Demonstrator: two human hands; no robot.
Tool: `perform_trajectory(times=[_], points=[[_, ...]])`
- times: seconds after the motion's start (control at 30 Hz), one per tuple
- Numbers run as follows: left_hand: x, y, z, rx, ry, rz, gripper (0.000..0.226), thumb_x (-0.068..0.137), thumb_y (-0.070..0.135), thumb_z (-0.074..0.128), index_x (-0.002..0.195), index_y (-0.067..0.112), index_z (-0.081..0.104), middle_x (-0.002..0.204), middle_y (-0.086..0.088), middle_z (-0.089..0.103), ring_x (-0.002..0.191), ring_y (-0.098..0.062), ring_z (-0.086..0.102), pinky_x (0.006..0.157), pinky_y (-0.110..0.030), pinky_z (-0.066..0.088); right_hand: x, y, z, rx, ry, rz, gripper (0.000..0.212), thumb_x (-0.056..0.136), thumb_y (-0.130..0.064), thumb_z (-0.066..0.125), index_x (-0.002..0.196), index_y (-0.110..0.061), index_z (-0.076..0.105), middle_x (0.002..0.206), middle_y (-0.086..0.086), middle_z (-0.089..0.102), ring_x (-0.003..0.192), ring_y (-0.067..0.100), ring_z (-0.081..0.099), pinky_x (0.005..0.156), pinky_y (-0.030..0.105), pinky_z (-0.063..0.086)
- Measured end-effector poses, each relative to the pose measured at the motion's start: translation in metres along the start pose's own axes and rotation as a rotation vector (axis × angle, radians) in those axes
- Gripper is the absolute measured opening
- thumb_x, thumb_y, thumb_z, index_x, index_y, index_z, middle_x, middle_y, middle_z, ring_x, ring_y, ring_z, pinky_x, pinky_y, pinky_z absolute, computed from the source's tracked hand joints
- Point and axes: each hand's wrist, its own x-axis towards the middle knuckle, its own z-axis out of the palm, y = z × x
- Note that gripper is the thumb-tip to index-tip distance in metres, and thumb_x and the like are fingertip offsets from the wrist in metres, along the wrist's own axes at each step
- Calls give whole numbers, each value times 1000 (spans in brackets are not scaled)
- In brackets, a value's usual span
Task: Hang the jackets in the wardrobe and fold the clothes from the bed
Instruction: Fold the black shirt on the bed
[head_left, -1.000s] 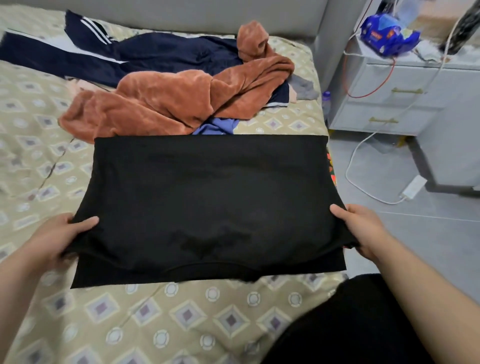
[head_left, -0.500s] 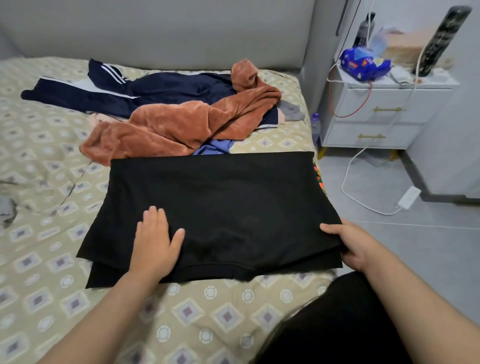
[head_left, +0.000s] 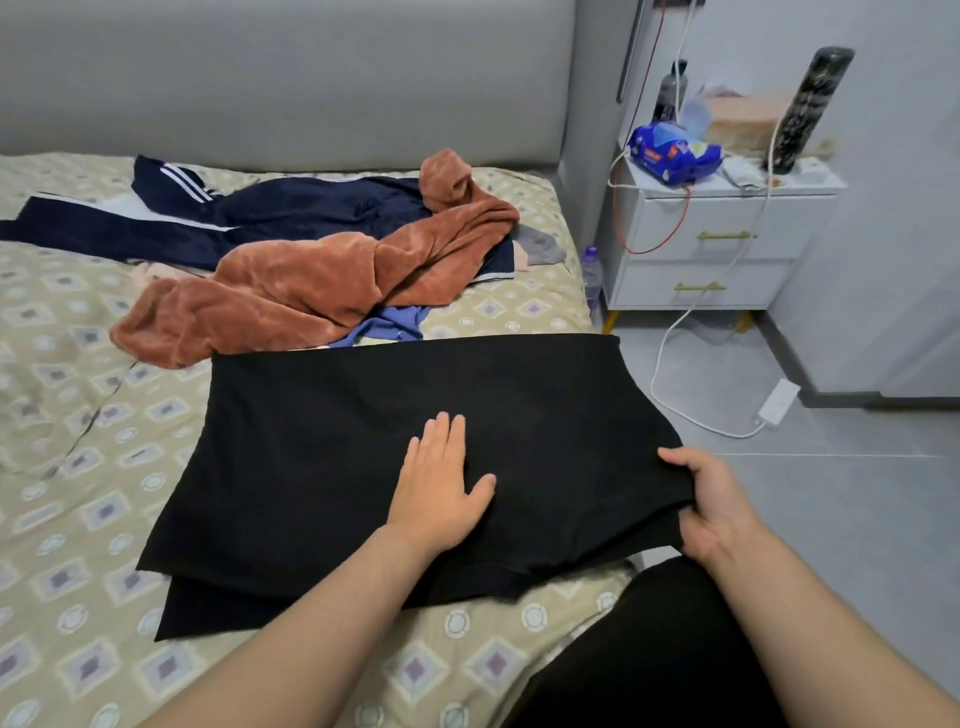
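A black garment (head_left: 322, 441) lies folded in half on the patterned bed (head_left: 78, 519), its right side reaching the bed's edge. My left hand (head_left: 439, 483) lies flat on the middle of it with straight fingers. My right hand (head_left: 714, 506) grips the garment's near right corner, thumb on top and fingers curled under the cloth. Behind it lies a heap of clothes: a rust-brown fleece jacket (head_left: 322, 291), a navy track jacket with white stripes (head_left: 218, 218), a bit of blue cloth (head_left: 387, 327) and a small grey piece (head_left: 543, 247).
A grey headboard (head_left: 285, 78) runs along the back. To the right stands a white nightstand (head_left: 717, 244) with a blue tissue pack (head_left: 672, 150) and cables. A white power adapter (head_left: 776, 408) and its cord lie on the grey floor. A bottle (head_left: 591, 275) stands beside the bed.
My left hand let go of the garment's left corner and slid right across the cloth to its middle. My right hand kept its grip on the right corner. The view tilted up.
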Motion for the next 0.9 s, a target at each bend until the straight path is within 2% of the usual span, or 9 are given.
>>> perform_trajectory(times=[0.17,0.27,0.37,0.43,0.5,0.6,0.7,0.8,0.9], points=[[24,13,19,239,-115,94,83,94,66,21,159,20,-3,166,-7,-8,153,-24,-10,123,-46,-5,3,2,0,-4,-84,-26,100,22,-14,86,119,-2,64,103,20,74,82,34,74,65,46,62],[31,13,15,154,-190,91,75,100,53,31,159,17,-1,166,-7,-9,153,-23,-11,123,-44,-7,-1,5,10,-48,-149,-59,78,59,-9,67,136,-6,54,110,17,73,87,31,73,67,41,62],[39,16,-7,-596,-281,-115,49,102,26,42,149,11,41,158,-13,34,149,-25,24,121,-40,15,-8,9,34,-145,-315,-142,76,70,11,40,138,-18,53,119,12,71,97,27,72,75,34,61],[42,23,-32,-1253,-193,-258,37,91,33,55,119,13,66,123,-11,66,121,-27,57,102,-38,44,-13,13,60,-369,-417,-221,80,74,19,39,139,-27,52,119,3,72,102,22,69,81,30,58],[50,25,-53,-1483,-109,-302,32,93,45,52,108,21,66,111,-6,69,103,-22,62,90,-38,49,-15,24,87,-678,-454,-298,82,75,12,50,140,-39,49,120,-16,70,111,10,66,90,24,53],[59,26,-72,-1426,-29,-211,41,89,50,58,106,13,67,106,-5,72,97,-21,67,91,-39,50,-8,57,111,-1190,-509,-333,90,70,-15,63,150,-44,35,160,-10,32,145,6,31,114,20,28],[63,23,-72,-968,29,-230,62,64,51,79,111,17,59,105,3,69,97,-14,66,91,-36,53,-11,92,108,-1484,-426,-364,85,84,-25,64,156,-40,21,166,-12,1,150,11,21,110,14,21],[64,7,-54,-755,76,-343,38,78,26,79,107,15,57,101,3,65,95,-15,63,85,-33,53,-22,117,100,-1551,-288,-474,67,89,-38,62,149,-32,34,162,-15,16,139,14,41,107,25,37],[56,-9,-40,-1028,45,-545,27,85,26,74,103,9,63,103,-9,72,93,-24,69,90,-42,56,-30,126,104,-1672,-52,-518,37,90,-51,58,112,-25,45,111,-7,54,98,19,60,76,32,45]])
